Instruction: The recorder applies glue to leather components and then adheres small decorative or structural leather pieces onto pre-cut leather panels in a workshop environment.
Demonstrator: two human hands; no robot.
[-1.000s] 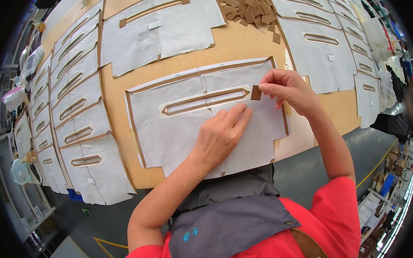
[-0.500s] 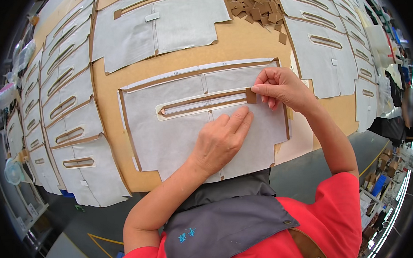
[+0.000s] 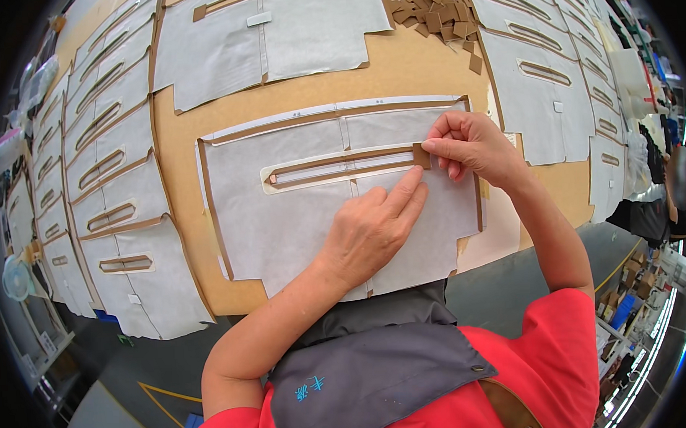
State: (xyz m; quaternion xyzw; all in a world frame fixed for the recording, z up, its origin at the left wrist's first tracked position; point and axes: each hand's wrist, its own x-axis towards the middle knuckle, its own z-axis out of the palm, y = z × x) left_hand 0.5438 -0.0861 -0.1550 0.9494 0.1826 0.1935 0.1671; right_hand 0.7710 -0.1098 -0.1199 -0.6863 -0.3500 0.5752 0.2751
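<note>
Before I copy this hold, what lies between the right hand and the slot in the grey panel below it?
A small brown square, at the slot's right end; the right hand pinches its edge, as the head view shows.

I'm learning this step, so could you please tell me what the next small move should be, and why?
Probably press the brown square down with the left hand: it reaches the square's lower edge, while the right hand pinches the square over the right end of the slot.
</note>
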